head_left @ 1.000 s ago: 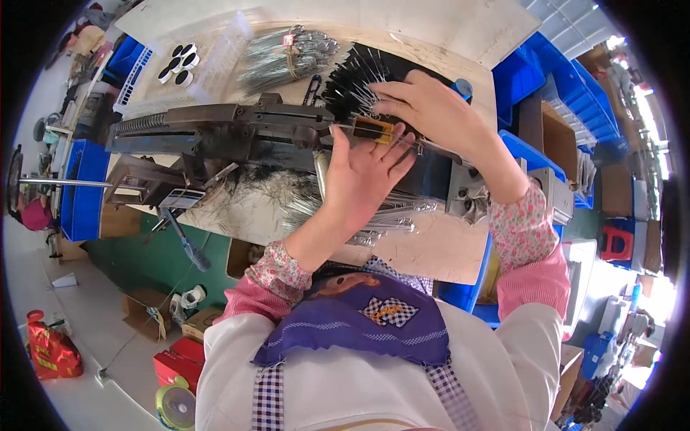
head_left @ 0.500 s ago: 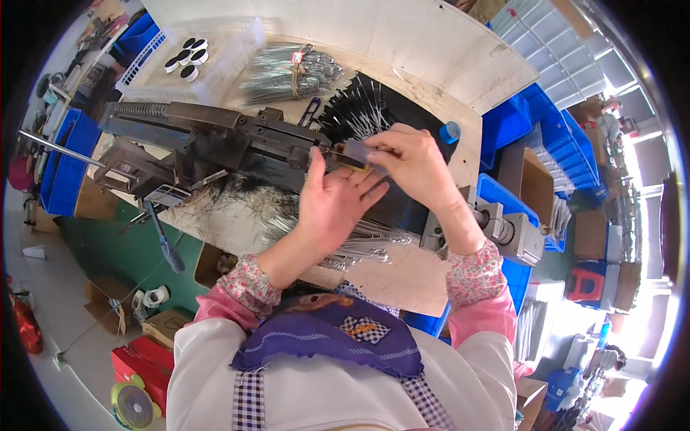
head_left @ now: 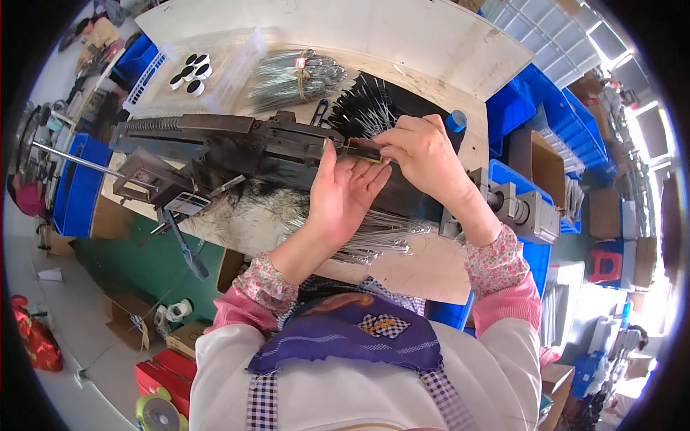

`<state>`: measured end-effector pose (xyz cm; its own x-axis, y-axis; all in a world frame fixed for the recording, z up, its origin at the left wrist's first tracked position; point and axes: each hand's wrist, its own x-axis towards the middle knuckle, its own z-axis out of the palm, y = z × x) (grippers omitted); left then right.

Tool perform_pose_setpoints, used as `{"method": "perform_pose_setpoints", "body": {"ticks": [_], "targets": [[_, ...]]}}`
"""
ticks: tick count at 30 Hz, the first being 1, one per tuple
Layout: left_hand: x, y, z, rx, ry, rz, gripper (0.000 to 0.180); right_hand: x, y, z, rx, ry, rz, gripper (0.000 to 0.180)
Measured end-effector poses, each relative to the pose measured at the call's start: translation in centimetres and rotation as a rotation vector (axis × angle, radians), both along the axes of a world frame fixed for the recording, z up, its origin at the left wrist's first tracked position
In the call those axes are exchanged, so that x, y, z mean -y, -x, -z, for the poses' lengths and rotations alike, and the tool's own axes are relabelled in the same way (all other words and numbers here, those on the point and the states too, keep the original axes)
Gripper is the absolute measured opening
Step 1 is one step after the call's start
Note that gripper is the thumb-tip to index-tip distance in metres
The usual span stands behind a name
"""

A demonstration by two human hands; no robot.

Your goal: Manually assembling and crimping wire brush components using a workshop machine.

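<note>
Blue bins [head_left: 510,104] crowd the right of the room, beside a pale wooden surface [head_left: 431,269]. Across it reaches a long dark metal machine [head_left: 237,140], and near its right end both hands meet. Palm up, the person's left hand [head_left: 343,190] lies open, fingers spread under a small dark piece with a yellowish edge [head_left: 365,149], thumb raised beside the machine. The right hand [head_left: 425,154] has thumb and fingers drawn together at the piece's right end; whether they grip it cannot be told.

Behind the hands, black bristly strands [head_left: 348,108] lie with bright wires among them. Further left sit a tied wire bundle [head_left: 287,82] with a tag and a clear plastic basket [head_left: 248,61] containing black-and-white rolls [head_left: 192,72]. Loose wires [head_left: 374,233] lie nearer the person, and a blue round cap [head_left: 456,121] stands beyond the right hand.
</note>
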<state>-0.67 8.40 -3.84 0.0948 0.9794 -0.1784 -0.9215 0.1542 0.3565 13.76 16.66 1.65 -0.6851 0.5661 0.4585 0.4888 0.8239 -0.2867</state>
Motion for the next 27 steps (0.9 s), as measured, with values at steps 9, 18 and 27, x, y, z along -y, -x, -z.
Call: {"method": "perform_pose_setpoints", "body": {"ticks": [9,18,27], "targets": [[0.0,0.1,0.5,0.021,-0.044,-0.009,0.073,0.2,-0.2,0.1,0.02,0.028,0.028,0.01],[0.4,0.1,-0.4,-0.003,0.006,0.003,0.074,-1.0,0.7,0.5,-0.006,0.132,-0.029,0.012],[-0.4,1.5,3.0,0.319,-0.288,0.183,0.071,0.6,1.4,0.8,-0.05,-0.128,-0.146,0.016]]}}
